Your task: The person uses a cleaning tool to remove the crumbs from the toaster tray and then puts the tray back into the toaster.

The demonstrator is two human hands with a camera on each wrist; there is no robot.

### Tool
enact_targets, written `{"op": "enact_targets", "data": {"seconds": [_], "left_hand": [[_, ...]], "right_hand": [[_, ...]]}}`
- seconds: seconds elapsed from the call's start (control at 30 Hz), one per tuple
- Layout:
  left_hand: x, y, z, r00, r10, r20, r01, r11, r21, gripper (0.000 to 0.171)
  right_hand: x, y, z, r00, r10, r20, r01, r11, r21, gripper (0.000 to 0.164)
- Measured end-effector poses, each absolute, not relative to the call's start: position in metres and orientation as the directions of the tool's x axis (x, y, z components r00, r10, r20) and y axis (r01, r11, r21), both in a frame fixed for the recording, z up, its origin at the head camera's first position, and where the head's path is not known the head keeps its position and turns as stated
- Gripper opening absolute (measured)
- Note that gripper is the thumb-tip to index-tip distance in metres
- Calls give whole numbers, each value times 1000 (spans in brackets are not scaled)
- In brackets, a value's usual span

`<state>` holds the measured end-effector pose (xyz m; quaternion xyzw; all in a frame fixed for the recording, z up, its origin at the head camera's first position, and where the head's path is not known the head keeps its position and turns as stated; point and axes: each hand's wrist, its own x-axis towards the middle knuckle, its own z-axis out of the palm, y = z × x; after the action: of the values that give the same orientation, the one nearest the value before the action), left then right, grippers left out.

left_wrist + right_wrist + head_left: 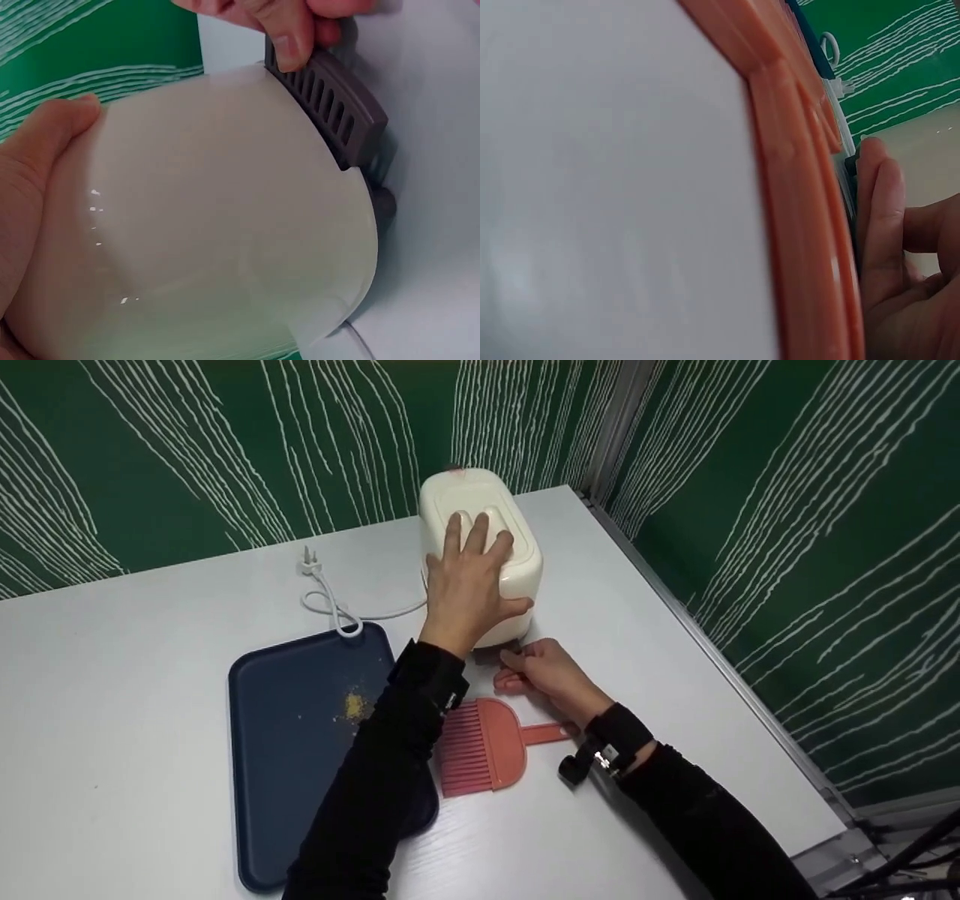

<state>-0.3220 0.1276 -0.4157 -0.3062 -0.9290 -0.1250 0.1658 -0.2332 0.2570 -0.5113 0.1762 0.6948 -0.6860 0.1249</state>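
A cream toaster point(525, 559) stands at the back of the white table. My left hand point(466, 585) rests on its top with fingers spread and straight, the thumb against the near end. In the left wrist view, a dark grey slotted crumb tray point(356, 112) juts a little from the toaster's lower end. My right hand point(551, 671) pinches the tray's edge between thumb and fingers. In the right wrist view, the hand's curled fingers point(885, 217) sit beside the toaster; the tray is mostly hidden there.
A navy tray point(259, 780) with yellow crumbs point(355, 705) lies to the left, partly under my left forearm. Between my arms lies an orange short-handled tool point(506, 746) with a ribbed half. The toaster's white cord point(386, 615) ends in a plug point(308, 562). Green walls border the table.
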Motion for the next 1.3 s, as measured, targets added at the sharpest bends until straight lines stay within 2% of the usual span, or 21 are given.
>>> {"op": "enact_targets", "data": {"seconds": [0.23, 0.4, 0.67, 0.9, 0.97, 1.13, 1.3], "left_hand": [[-322, 131, -412, -732, 556, 395, 630, 772, 81, 89], [-320, 130, -410, -746, 555, 367, 622, 778, 90, 91], [-321, 131, -405, -753, 546, 366, 622, 772, 128, 91], [-323, 128, -409, -763, 533, 365, 612, 777, 146, 92], [-323, 126, -410, -764, 530, 369, 611, 778, 148, 92], [-321, 125, -412, -766, 525, 371, 611, 773, 170, 92], [-320, 126, -413, -768, 525, 368, 609, 776, 165, 92]], "right_hand": [[-231, 266, -508, -901, 85, -425, 423, -44, -905, 27], [-229, 269, -508, -894, 69, -443, 441, -41, -896, 31], [-225, 271, -504, -896, 43, -442, 435, -114, -893, 25], [-217, 283, -502, -865, -68, -497, 493, 75, -867, 25], [-212, 286, -502, -854, -107, -509, 502, 88, -861, 25], [-205, 288, -505, -831, -147, -536, 540, 14, -841, 22], [-203, 287, -507, -847, -129, -515, 522, -29, -852, 32]]}}
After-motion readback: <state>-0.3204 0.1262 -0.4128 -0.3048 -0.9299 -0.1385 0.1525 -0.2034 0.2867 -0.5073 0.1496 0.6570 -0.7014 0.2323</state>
